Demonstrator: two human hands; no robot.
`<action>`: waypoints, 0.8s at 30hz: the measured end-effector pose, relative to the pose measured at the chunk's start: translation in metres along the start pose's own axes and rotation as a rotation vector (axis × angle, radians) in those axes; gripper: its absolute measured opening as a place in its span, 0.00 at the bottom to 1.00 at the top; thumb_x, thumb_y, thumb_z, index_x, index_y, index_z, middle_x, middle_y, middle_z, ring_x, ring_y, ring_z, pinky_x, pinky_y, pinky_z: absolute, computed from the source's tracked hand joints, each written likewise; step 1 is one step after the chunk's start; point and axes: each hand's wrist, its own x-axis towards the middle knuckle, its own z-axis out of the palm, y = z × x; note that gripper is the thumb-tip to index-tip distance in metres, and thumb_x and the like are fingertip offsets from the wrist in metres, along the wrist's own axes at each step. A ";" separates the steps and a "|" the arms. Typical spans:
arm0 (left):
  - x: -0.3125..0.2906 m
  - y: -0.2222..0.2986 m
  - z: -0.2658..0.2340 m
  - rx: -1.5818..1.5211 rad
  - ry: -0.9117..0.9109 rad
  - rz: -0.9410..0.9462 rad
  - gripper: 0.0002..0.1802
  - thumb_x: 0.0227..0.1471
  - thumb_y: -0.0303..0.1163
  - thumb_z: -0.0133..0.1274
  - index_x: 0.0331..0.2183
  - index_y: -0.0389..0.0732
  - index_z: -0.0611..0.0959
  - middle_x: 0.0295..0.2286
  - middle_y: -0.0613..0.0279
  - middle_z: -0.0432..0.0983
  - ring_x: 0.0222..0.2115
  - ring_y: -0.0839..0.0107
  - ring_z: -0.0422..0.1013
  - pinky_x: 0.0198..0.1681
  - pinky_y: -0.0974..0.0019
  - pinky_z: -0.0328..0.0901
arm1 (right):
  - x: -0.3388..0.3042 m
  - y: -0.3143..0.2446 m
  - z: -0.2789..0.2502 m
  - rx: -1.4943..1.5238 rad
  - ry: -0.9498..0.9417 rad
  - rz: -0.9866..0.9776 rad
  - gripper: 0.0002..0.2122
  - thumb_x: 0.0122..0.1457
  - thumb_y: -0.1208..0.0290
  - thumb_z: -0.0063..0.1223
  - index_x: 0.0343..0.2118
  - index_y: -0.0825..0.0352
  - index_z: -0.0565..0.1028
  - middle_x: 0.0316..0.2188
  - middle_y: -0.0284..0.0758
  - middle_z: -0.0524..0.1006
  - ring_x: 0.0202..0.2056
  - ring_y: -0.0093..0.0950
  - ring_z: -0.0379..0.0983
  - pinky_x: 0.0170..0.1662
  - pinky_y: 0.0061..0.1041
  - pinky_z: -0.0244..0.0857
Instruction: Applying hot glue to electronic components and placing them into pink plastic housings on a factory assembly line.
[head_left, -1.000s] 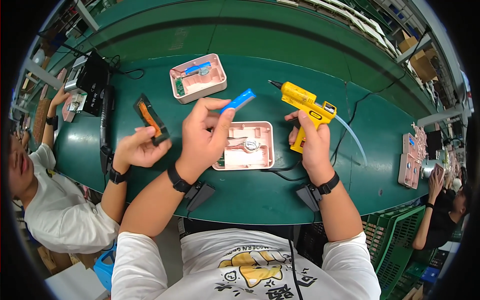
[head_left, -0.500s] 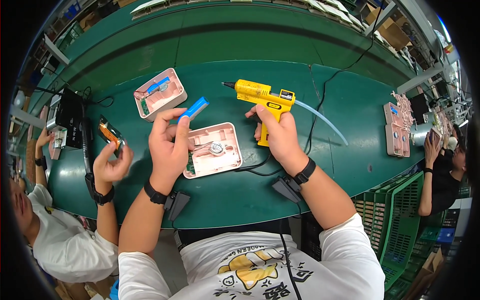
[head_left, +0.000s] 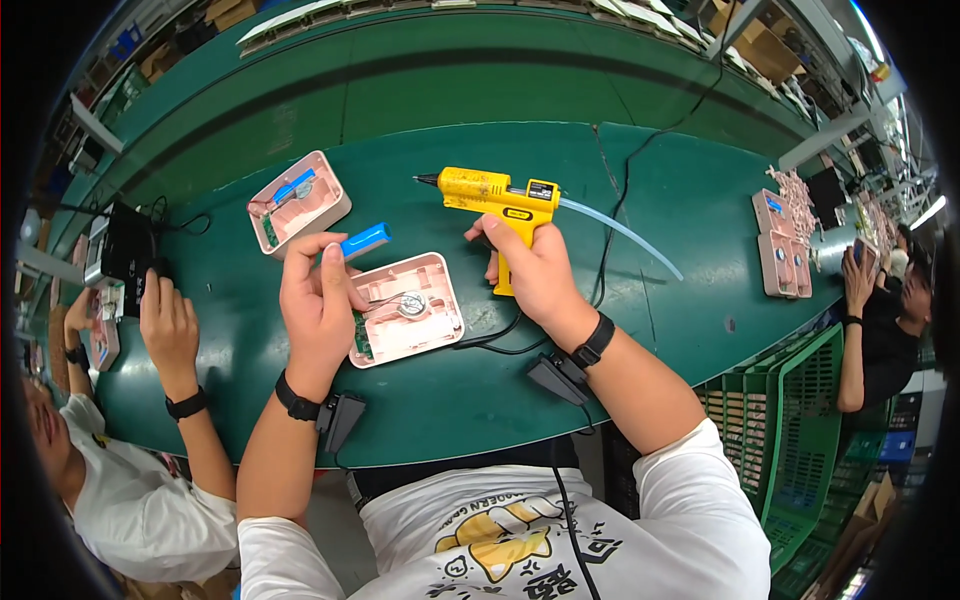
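Observation:
My left hand (head_left: pixel 320 293) is closed on a blue cylindrical battery cell (head_left: pixel 366 240), held over the left edge of a pale pink plastic housing (head_left: pixel 437 327). Inside that housing are a round speaker-like part (head_left: pixel 411 304), thin wires and a green circuit board (head_left: pixel 362 340). In my right hand (head_left: pixel 530 262) is a yellow hot glue gun (head_left: pixel 478 187), gripped by its handle. Its black nozzle points left, and a translucent glue stick (head_left: pixel 630 234) trails from its back. Another pink housing (head_left: pixel 325 215) with a blue battery inside lies farther away to the left.
Black cables cross the green table (head_left: pixel 480 400). At the left, a co-worker's hand (head_left: pixel 170 325) is near a black device (head_left: pixel 128 250). More pink housings (head_left: pixel 783 265) lie at the right, near another worker. A green crate (head_left: pixel 805 440) stands beside the table at lower right.
The battery in my left hand has tipped flatter and lower. The glue gun shows slightly farther left. The co-worker's hand at the left has moved away, and its dark packet is out of sight.

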 end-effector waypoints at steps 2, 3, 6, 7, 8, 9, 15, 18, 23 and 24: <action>0.002 0.000 0.006 -0.028 0.011 0.007 0.09 0.74 0.30 0.48 0.50 0.35 0.75 0.30 0.65 0.74 0.18 0.83 0.70 0.23 0.76 0.65 | -0.002 -0.002 -0.003 -0.023 0.019 -0.005 0.14 0.73 0.60 0.55 0.44 0.69 0.80 0.39 0.33 0.84 0.23 0.16 0.73 0.28 0.20 0.70; 0.003 0.001 0.006 -0.040 0.010 0.011 0.09 0.74 0.30 0.49 0.49 0.36 0.75 0.26 0.67 0.73 0.19 0.84 0.70 0.22 0.76 0.64 | -0.002 -0.002 -0.003 -0.031 0.033 -0.008 0.14 0.73 0.61 0.55 0.44 0.69 0.80 0.39 0.33 0.84 0.23 0.16 0.73 0.28 0.20 0.70; 0.002 0.002 0.004 -0.034 0.003 0.006 0.08 0.74 0.30 0.48 0.49 0.36 0.75 0.27 0.67 0.73 0.19 0.84 0.70 0.23 0.76 0.65 | -0.001 -0.003 -0.001 -0.035 0.024 -0.007 0.14 0.73 0.61 0.55 0.44 0.69 0.80 0.39 0.33 0.84 0.24 0.16 0.73 0.29 0.20 0.70; 0.002 0.002 0.003 -0.034 -0.004 0.004 0.08 0.74 0.30 0.48 0.49 0.36 0.74 0.27 0.67 0.73 0.19 0.83 0.70 0.23 0.76 0.65 | -0.001 -0.004 0.000 -0.039 0.024 -0.008 0.13 0.73 0.61 0.55 0.44 0.69 0.80 0.39 0.33 0.84 0.24 0.16 0.73 0.29 0.20 0.70; 0.001 0.002 0.003 -0.030 0.001 0.004 0.08 0.74 0.30 0.48 0.49 0.36 0.74 0.27 0.67 0.73 0.19 0.83 0.70 0.23 0.76 0.65 | -0.001 -0.004 0.000 -0.038 0.017 -0.007 0.13 0.73 0.61 0.55 0.44 0.69 0.80 0.39 0.33 0.84 0.24 0.16 0.73 0.29 0.20 0.70; 0.001 0.001 0.003 -0.038 0.005 0.006 0.08 0.74 0.30 0.48 0.49 0.37 0.74 0.28 0.67 0.73 0.19 0.83 0.70 0.23 0.76 0.65 | 0.000 -0.005 0.000 -0.044 0.014 -0.004 0.14 0.73 0.61 0.55 0.44 0.69 0.80 0.40 0.33 0.84 0.25 0.16 0.73 0.29 0.20 0.70; 0.001 0.001 0.007 -0.071 0.036 0.024 0.08 0.74 0.31 0.48 0.49 0.37 0.73 0.30 0.66 0.73 0.19 0.84 0.70 0.23 0.76 0.66 | -0.001 -0.009 -0.005 -0.064 -0.044 0.015 0.14 0.72 0.61 0.57 0.45 0.70 0.80 0.40 0.35 0.84 0.25 0.18 0.73 0.29 0.20 0.68; 0.002 0.003 0.010 -0.106 0.069 0.013 0.09 0.74 0.31 0.48 0.50 0.37 0.73 0.32 0.65 0.74 0.19 0.84 0.70 0.22 0.76 0.66 | -0.003 -0.016 -0.010 -0.098 -0.096 0.038 0.14 0.71 0.61 0.57 0.45 0.70 0.80 0.40 0.37 0.84 0.24 0.19 0.73 0.28 0.20 0.68; 0.000 0.000 0.010 -0.182 0.128 0.003 0.09 0.74 0.31 0.48 0.50 0.36 0.72 0.37 0.62 0.73 0.20 0.84 0.70 0.22 0.75 0.67 | -0.007 -0.041 -0.010 -0.111 -0.212 0.111 0.14 0.70 0.63 0.57 0.46 0.71 0.80 0.39 0.38 0.84 0.23 0.19 0.73 0.27 0.20 0.68; 0.000 0.000 0.009 -0.183 0.137 -0.003 0.09 0.74 0.31 0.48 0.50 0.36 0.72 0.37 0.62 0.73 0.20 0.84 0.70 0.22 0.75 0.67 | -0.010 -0.044 -0.009 -0.115 -0.219 0.119 0.14 0.70 0.63 0.57 0.46 0.71 0.80 0.39 0.38 0.84 0.23 0.19 0.73 0.27 0.20 0.68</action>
